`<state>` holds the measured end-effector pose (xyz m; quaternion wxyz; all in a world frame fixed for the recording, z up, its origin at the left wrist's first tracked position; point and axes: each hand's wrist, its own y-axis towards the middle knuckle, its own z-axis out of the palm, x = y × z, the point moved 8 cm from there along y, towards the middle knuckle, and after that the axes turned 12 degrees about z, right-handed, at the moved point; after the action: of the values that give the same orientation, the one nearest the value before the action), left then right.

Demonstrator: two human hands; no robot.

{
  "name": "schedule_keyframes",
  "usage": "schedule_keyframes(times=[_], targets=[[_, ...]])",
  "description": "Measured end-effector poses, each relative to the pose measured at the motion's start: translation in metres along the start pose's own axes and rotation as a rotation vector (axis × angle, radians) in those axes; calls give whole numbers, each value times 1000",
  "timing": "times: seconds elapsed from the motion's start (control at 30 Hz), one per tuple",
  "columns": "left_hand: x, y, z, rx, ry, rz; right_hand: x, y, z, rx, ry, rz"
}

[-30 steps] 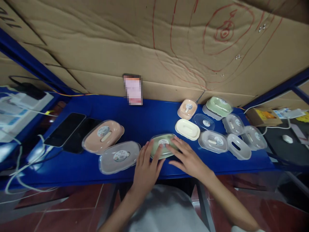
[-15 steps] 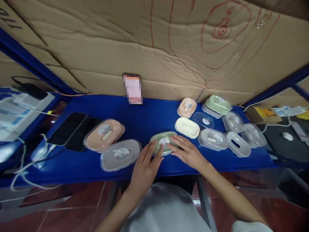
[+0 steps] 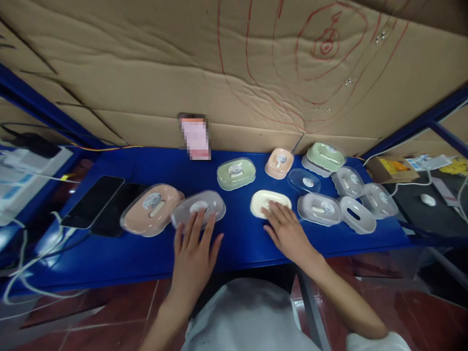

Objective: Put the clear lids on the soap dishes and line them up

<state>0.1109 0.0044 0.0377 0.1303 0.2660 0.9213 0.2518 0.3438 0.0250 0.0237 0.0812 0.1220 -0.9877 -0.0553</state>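
Note:
My left hand [image 3: 193, 246] lies with spread fingers on the near edge of a grey box with a clear lid [image 3: 212, 202]. Fingers apart, my right hand [image 3: 287, 231] rests on the near right part of a cream box [image 3: 259, 199]. Behind and between them sits a green lidded box [image 3: 236, 174] with a round label. A pink lidded box [image 3: 142, 217] is beside the grey one at the left. Right of the cream box is another grey lidded box [image 3: 310, 214].
Further right are several grey boxes, one an open slotted piece [image 3: 360, 222]. Behind stand a small pink box [image 3: 275, 170], a clear lid [image 3: 295, 181] and a stacked green box [image 3: 318, 155]. Phones [image 3: 97, 200] and cables lie left; a screen [image 3: 196, 139] leans on the cardboard.
The green box under both hands has moved back, away from me. My left hand has shifted left onto the grey box, which moved right; my right hand is now on the cream box, shifted left.

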Motion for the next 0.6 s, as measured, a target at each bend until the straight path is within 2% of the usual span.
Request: schedule_keyframes(times=[0.07, 0.1, 0.13, 0.23, 0.3, 0.33, 0.37, 0.43, 0.53, 0.6], targets=[[-10, 19, 11, -7, -81, 77, 6, -8, -10, 36, 47, -124], [-18, 26, 16, -3, -118, 131, -1, -5, -18, 17, 47, -113], [-27, 31, 19, 12, -151, 190, -17, 4, -27, -25, 28, -49], [-48, 30, 29, 112, -208, 319, -87, 42, -44, -128, -100, 302], [-53, 19, 31, 153, -217, 333, -124, 66, -39, -125, -160, 463], [-53, 12, 30, 158, -230, 328, -133, 75, -33, -116, -173, 499], [-52, 4, 27, 155, -246, 321, -133, 81, -25, -107, -174, 503], [-47, -11, 19, 132, -268, 286, -115, 85, -7, -87, -164, 456], [-35, -28, 7, 71, -252, 214, -60, 71, 9, -58, -122, 298], [-30, -33, 3, 52, -246, 186, -24, 57, 10, 4, -41, 104]])
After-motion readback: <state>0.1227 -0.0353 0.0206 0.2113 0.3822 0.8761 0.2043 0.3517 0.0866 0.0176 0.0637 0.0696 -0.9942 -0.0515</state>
